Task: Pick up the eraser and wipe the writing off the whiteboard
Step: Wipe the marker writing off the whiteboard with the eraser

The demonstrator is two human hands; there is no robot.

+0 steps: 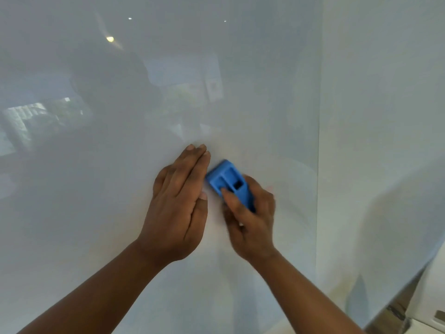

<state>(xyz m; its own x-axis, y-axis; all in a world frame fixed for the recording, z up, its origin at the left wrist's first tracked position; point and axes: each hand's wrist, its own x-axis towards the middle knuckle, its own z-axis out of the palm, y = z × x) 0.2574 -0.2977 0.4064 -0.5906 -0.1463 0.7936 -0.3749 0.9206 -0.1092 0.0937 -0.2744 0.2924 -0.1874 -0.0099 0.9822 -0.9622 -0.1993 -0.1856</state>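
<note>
A glossy whiteboard [120, 213] fills nearly the whole view. My right hand [250, 220] grips a blue plastic eraser [228, 180] and presses it against the board just right of centre; the hand is slightly blurred. My left hand [178, 201] lies flat on the board right beside the eraser, fingers together and pointing up. A faint pinkish smear shows by the right hand's knuckles; I see no clear writing anywhere on the board.
A vertical seam [319, 141] separates this board from another white panel on the right. The board's lower right edge [409, 292] slants down to a metal fitting in the corner. Room reflections show on the left half.
</note>
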